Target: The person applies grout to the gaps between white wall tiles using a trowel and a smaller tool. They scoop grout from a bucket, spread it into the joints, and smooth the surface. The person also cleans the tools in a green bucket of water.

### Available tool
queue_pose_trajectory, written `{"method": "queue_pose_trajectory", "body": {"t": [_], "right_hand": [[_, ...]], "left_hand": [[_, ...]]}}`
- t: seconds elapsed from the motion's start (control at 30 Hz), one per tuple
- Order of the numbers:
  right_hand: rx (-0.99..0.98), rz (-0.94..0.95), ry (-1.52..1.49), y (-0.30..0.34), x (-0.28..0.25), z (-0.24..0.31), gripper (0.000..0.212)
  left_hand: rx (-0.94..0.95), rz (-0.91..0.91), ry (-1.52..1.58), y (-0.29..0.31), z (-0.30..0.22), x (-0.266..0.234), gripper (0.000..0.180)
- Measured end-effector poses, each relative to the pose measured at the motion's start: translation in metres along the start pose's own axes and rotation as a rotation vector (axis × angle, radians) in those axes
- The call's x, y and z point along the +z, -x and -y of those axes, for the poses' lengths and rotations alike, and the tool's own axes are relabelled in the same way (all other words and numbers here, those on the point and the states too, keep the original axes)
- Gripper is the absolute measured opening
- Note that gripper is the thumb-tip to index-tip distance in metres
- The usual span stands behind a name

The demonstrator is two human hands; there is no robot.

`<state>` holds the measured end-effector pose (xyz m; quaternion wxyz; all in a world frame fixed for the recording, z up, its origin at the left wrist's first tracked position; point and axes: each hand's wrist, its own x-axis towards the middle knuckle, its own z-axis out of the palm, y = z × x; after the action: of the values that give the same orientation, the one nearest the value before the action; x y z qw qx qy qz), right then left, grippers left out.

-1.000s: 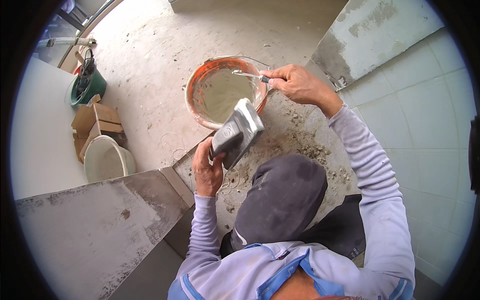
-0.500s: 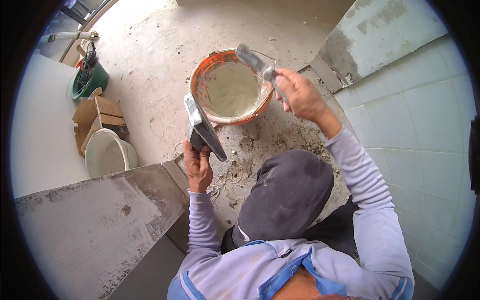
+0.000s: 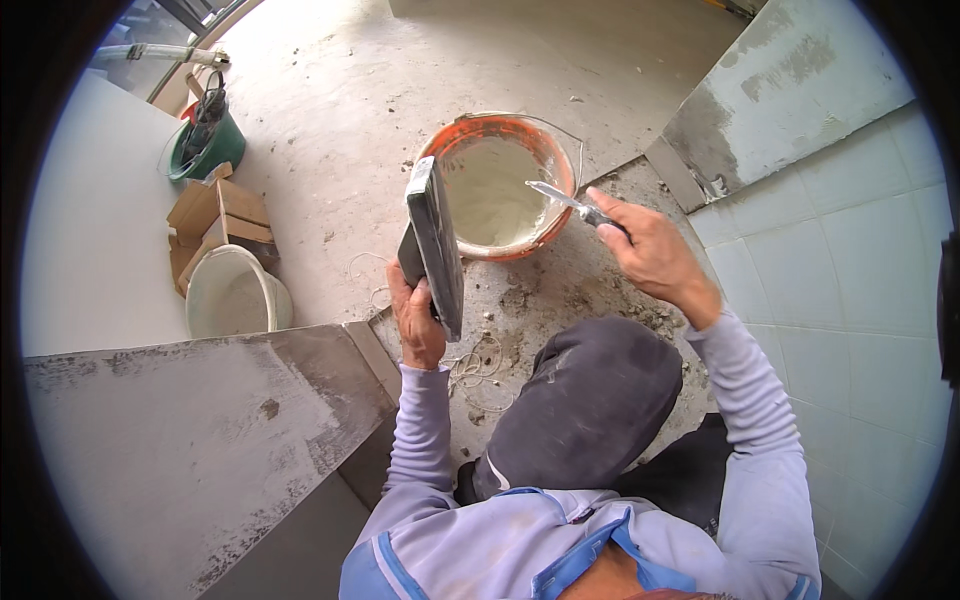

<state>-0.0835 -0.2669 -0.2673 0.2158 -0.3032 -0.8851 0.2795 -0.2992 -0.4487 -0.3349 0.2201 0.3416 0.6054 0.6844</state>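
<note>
My left hand (image 3: 420, 325) is closed round the handle of a dark, flat plastering trowel (image 3: 440, 260), tilted nearly on edge with whitish paste at its far end. The trowel overlaps the left rim of an orange bucket (image 3: 563, 165), whose inner wall is smeared. Pale, creamy plaster (image 3: 490, 195) lies inside the bucket. My right hand (image 3: 660, 262) grips the dark handle of a small trowel (image 3: 558, 195), seen almost edge-on. Its pale-coated blade reaches over the bucket's right rim, above the plaster. Whether the two tools are wet all over I cannot tell.
Left of me stand a whitish bucket (image 3: 232, 300), an open cardboard box (image 3: 225, 215) and a green tub (image 3: 215, 150) with tools. A plaster-stained ledge (image 3: 180, 430) is at the lower left, a tiled wall (image 3: 830, 280) at the right. String (image 3: 480, 370) and rubble lie on the floor.
My right hand has moved down and right, and its trowel has turned edge-on, away from the bucket's far rim. The left trowel has swung more upright. The whole view has shifted slightly.
</note>
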Motion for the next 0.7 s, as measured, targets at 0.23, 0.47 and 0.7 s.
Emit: {"method": "queue_pose_trajectory", "body": {"t": [0.23,0.47,0.7], "right_hand": [[-0.082,0.14,-0.167,0.001,-0.071,0.079,0.031],[-0.063,0.17,0.002,0.012,-0.088,0.097,0.03],[-0.167,0.148,0.037,-0.002,-0.084,0.092,0.027]], "left_hand": [[0.155,0.015,-0.197,0.01,0.019,0.0,0.051],[0.259,0.049,-0.282,0.01,-0.001,-0.001,0.038],[0.304,0.03,-0.416,0.018,-0.006,-0.006,0.043]]}}
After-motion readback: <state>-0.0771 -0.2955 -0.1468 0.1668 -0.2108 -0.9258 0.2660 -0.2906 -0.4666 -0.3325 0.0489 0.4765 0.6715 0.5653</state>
